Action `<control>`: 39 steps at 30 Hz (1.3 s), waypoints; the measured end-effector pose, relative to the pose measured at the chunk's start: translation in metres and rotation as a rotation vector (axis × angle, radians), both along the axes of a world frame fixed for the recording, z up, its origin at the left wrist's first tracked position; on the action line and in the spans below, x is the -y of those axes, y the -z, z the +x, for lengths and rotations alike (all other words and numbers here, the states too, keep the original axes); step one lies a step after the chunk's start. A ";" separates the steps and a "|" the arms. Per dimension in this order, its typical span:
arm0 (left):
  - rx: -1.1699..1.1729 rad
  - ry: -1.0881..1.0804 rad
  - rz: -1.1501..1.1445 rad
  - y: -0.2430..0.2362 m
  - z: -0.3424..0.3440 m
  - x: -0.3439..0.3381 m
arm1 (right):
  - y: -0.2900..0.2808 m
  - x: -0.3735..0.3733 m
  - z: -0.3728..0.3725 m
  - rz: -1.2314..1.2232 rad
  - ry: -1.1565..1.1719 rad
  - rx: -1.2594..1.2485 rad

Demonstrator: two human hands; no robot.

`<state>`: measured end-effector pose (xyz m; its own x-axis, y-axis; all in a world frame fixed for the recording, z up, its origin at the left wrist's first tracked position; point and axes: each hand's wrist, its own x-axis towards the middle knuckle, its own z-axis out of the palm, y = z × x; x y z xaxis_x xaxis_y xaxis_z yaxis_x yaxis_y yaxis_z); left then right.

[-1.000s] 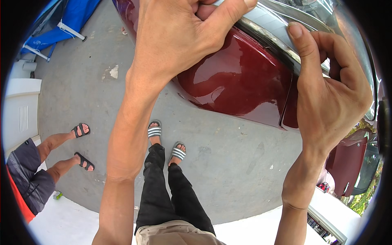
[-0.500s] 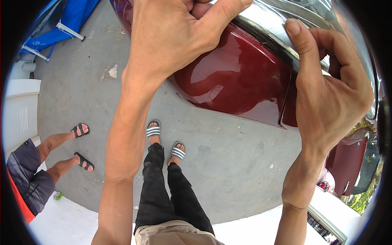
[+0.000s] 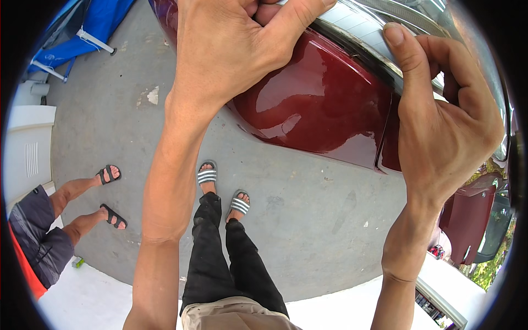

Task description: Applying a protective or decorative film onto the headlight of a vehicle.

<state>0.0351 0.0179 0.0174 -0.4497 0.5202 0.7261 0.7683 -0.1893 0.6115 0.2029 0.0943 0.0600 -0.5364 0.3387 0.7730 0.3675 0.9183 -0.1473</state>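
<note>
A long glossy piece, silver with clear, ribbed parts, runs across the top, above the dark red car panel. It may be a headlight, but its full shape is cut off. My left hand is closed, its thumb tip at the left part of that piece; the other fingers are mostly hidden. On the right, my right hand is bent inward, with thumb and curled fingers closed at the piece's near edge. What lies between those fingertips does not show clearly.
Another person's legs in sandals are at the left. A blue folded fabric item with white poles lies at the upper left, above a white panel. Another dark red vehicle part shows at the right. Grey concrete floor lies below.
Both hands keep nearly the same place and grip. The glossy silver surface between them looks slightly different, with faint lines now showing on it.
</note>
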 end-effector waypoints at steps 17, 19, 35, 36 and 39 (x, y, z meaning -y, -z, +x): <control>-0.088 0.050 0.020 0.000 0.001 0.003 | -0.007 0.004 0.011 -0.074 0.101 0.088; -0.079 0.041 -0.024 0.004 0.005 0.003 | -0.008 0.004 0.013 -0.142 0.195 0.118; 0.070 0.646 -0.164 0.002 0.064 0.073 | -0.042 0.067 0.100 -0.617 -0.153 0.468; 0.093 0.654 -0.173 0.003 0.065 0.072 | -0.039 0.067 0.108 -0.738 -0.124 0.425; 0.252 0.554 -0.138 0.013 0.055 0.060 | -0.022 0.080 0.121 -0.934 -0.018 0.233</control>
